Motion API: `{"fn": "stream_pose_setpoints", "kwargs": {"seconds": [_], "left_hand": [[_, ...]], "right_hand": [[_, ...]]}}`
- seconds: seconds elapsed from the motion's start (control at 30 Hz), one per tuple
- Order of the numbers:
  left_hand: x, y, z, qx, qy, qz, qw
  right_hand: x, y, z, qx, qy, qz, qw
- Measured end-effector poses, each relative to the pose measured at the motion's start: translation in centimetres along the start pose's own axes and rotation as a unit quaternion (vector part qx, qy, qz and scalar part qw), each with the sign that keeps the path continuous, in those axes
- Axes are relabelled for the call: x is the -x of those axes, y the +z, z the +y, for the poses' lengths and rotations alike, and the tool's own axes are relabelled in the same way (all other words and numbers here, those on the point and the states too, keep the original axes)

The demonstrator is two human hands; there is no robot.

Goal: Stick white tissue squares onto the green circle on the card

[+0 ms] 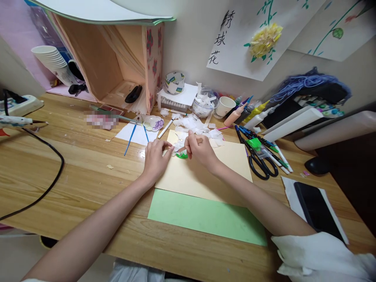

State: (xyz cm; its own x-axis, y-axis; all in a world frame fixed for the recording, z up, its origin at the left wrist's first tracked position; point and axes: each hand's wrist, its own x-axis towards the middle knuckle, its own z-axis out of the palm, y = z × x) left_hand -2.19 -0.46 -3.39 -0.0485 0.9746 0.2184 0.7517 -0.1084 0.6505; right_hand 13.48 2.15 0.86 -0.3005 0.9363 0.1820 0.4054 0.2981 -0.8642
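My left hand (pixel 158 159) lies over the left edge of a cream sheet of paper (pixel 202 174), its thumb and fingers reaching towards the sheet's upper left part. Its fingers rest low and lightly bent. Close by, my right hand (pixel 201 152) is curled, with one finger pointing left at a small bright green piece (pixel 181 156) on the cream sheet. The inside of the right hand is hidden, so anything in it cannot be made out. White torn paper scraps (pixel 192 124) lie just beyond both hands. A green sheet (pixel 205 215) shows under the cream one.
Black-handled scissors (pixel 263 166), pens and paint bottles (pixel 237 113) stand or lie to the right, with a phone (pixel 319 205) nearer. Thin blue brushes (pixel 130 140), a tape roll (pixel 175 83) and a paper cup (pixel 225 106) are farther back. A black cable (pixel 60 172) curves at left.
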Motion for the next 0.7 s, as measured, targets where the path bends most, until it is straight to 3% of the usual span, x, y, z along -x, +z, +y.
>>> {"fn": "stream_pose_setpoints", "kwargs": {"seconds": [0.13,0.47,0.7], "left_hand": [[0.0,-0.2,0.1,0.044,0.011,-0.004,0.999],[0.0,-0.2,0.2,0.033,-0.001,-0.016,0.999],[0.0,-0.3,0.1,0.028,0.003,-0.02,0.999]], "right_hand": [[-0.7,-0.1,-0.3,-0.027,0.028,-0.013,0.999],[2.1,-0.5,-0.7,0.031,-0.137,0.022,0.99],[1.5,-0.6,0.0,0.018,-0.104,0.034,0.994]]}}
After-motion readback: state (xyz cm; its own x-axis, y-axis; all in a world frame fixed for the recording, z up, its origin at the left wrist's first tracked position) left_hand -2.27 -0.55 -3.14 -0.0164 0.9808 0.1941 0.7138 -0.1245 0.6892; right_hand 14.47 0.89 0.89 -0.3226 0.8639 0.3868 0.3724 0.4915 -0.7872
